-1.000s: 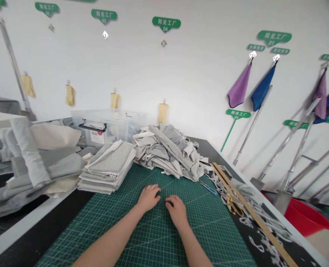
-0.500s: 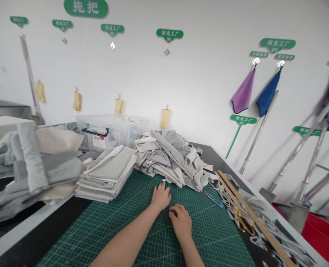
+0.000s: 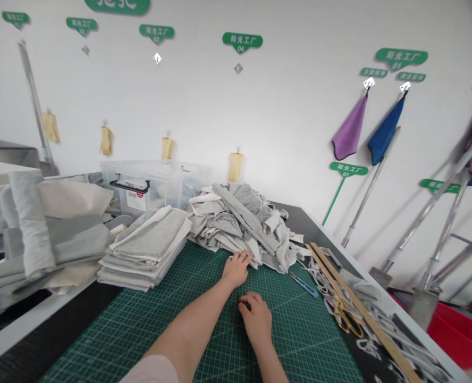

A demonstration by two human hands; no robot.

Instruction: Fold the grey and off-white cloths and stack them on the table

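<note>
Left hand [image 3: 236, 268] is reaching out, fingers spread, tips touching the near edge of the scrap pile [image 3: 239, 226] at the mat's [image 3: 204, 330] far end. Right hand [image 3: 255, 319] is resting curled on the mat, holding nothing visible. Likely picking a piece; next calls for pinching one layer free.

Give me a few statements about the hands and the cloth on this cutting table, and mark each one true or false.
1. The left hand reaches the edge of the loose fabric pile. True.
2. The right hand holds the scissors. False: it rests on the green cutting mat; the scissors lie apart, by the wooden ruler.
3. A folded fabric stack sits left of the pile. True.
4. The mat is red. False: green.
</note>
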